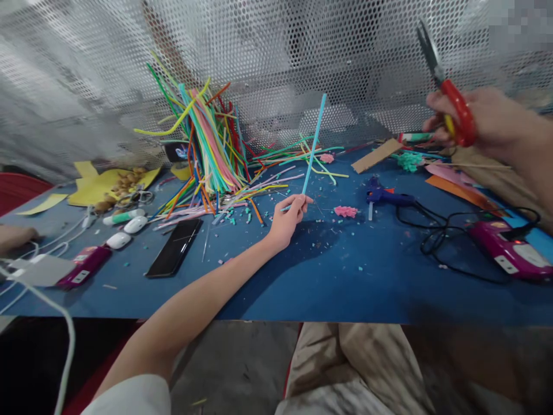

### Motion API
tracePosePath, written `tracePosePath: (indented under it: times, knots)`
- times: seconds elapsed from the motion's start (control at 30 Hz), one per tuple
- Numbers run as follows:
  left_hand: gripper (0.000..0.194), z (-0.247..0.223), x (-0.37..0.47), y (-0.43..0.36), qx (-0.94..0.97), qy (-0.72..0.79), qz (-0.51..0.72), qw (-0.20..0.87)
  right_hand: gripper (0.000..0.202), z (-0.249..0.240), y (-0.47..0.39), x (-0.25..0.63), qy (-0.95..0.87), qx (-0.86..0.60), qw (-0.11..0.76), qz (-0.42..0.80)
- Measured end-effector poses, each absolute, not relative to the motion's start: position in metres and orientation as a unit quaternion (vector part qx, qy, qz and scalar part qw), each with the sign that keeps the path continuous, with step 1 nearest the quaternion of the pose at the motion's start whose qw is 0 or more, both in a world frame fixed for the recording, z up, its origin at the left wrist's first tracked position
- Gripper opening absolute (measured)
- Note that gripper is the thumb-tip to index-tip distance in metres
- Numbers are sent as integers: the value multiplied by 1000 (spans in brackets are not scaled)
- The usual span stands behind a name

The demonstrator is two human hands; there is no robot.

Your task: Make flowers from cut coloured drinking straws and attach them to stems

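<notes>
My left hand [288,220], fingers pinched, grips a light blue pipe cleaner [315,141] that stands up from it, leaning slightly right. At the upper right my right hand [458,118] holds red-handled scissors [460,109] raised above the table, blades pointing up and to the left. To the right of my left hand lies a small fluffy pink piece [345,212] on the blue table [337,288]. Small teal and blue clippings are scattered around my left hand.
A big bundle of coloured pipe cleaners [216,144] stands at back left, near a black phone [174,248]. Right of centre are a blue glue gun [389,197], its black cable and a purple power strip [510,251]. Perforated metal [302,52] rises behind. Another person's hand [16,237] is far left.
</notes>
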State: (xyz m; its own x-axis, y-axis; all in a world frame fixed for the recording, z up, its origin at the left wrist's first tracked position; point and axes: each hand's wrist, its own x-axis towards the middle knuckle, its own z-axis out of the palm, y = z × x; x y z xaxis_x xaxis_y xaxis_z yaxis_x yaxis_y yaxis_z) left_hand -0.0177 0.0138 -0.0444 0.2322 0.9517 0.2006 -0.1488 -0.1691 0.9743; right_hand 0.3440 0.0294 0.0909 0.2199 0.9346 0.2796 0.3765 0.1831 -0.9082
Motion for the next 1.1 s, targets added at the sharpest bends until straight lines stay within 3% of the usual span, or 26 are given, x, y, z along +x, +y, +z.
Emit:
tracePosePath:
  times: [0.07,0.23,0.47,0.77,0.87,1.0,1.03,1.1]
  knots:
    - [34,-44,-19,15,571,352,511,537,44,77,18,309,-549,-505,547,381]
    - [35,-43,-19,8,617,352,465,529,27,29,-15,237,-582,-411,585,386]
    - [42,-36,-17,-6,684,357,395,499,26,-12,-40,188,-526,-400,608,440]
    - [43,-31,-6,-19,738,347,290,501,23,-38,-40,177,-474,-432,608,468]
    - [47,-27,-10,-18,706,328,248,576,25,-38,-37,180,-489,-454,614,422]
    - [53,-13,-21,-24,683,245,65,685,27,-32,-34,190,-466,-451,638,416]
    - [51,-10,-23,-27,698,225,47,679,27,-30,-33,193,-456,-448,644,421]
    - [43,-8,-25,-32,771,216,152,580,29,-30,-31,197,-441,-447,648,432]
